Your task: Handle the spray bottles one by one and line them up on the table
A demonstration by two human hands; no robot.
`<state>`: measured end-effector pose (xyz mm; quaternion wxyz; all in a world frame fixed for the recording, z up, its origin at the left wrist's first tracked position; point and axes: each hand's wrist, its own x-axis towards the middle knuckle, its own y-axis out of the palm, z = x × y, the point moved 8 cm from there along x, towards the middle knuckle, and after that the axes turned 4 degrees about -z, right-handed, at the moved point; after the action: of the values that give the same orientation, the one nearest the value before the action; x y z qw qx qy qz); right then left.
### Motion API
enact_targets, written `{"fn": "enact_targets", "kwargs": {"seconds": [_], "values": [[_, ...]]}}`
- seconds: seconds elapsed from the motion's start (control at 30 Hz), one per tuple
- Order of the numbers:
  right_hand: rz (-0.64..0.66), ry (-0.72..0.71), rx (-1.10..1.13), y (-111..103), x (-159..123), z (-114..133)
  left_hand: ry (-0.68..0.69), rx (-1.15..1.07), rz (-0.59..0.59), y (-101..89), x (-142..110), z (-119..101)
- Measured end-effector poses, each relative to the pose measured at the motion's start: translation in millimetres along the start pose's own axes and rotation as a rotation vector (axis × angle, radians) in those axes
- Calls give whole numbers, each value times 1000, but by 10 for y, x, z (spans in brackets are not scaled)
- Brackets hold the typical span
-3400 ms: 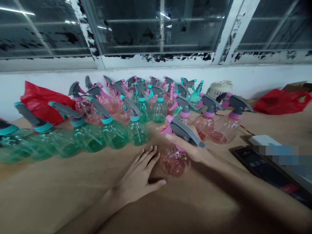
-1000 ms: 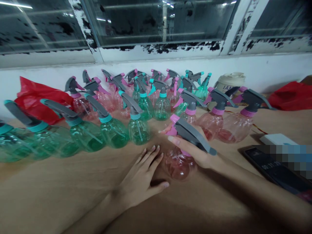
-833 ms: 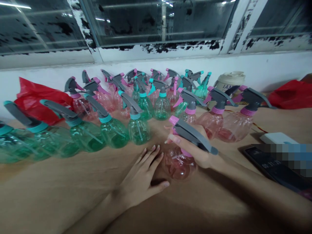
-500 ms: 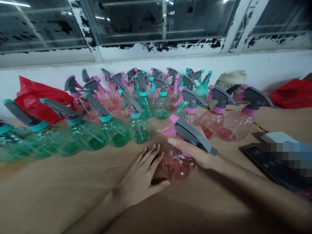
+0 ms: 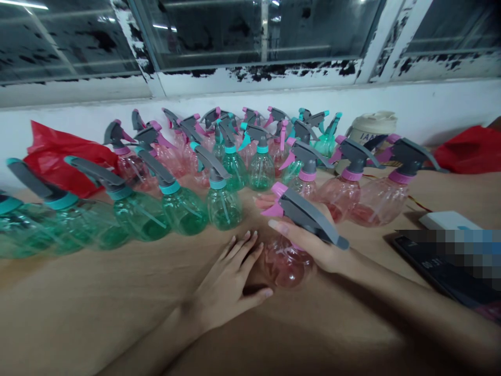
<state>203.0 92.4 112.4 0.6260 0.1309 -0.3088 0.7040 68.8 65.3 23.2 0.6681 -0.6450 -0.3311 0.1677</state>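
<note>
A clear pink spray bottle with a grey and pink trigger head stands on the table in front of me. My right hand is closed around its neck, just under the spray head. Flat on the table lies my left hand, fingers spread and holding nothing, close to the bottle's left side. Just beyond that hand is a green spray bottle with a turquoise collar. Past my right hand stands a pink spray bottle.
A row of green spray bottles runs to the left, with more pink and green ones behind. Red plastic bags lie at both sides. A phone, a white box and a cream bag are on the right.
</note>
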Motion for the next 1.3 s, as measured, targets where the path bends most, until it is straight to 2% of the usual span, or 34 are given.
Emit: {"fn": "enact_targets", "kwargs": {"seconds": [0.8,1.03,1.3], "values": [[20,10,-27,3,49,68,18,30,-9,-10,-3,-15],[-68,-10,-83,-21,39,49,20,39,-15,6,-5,-5],[-59,-2,1,-26,29,82,26,35,-32,-2,-20,-18]]}}
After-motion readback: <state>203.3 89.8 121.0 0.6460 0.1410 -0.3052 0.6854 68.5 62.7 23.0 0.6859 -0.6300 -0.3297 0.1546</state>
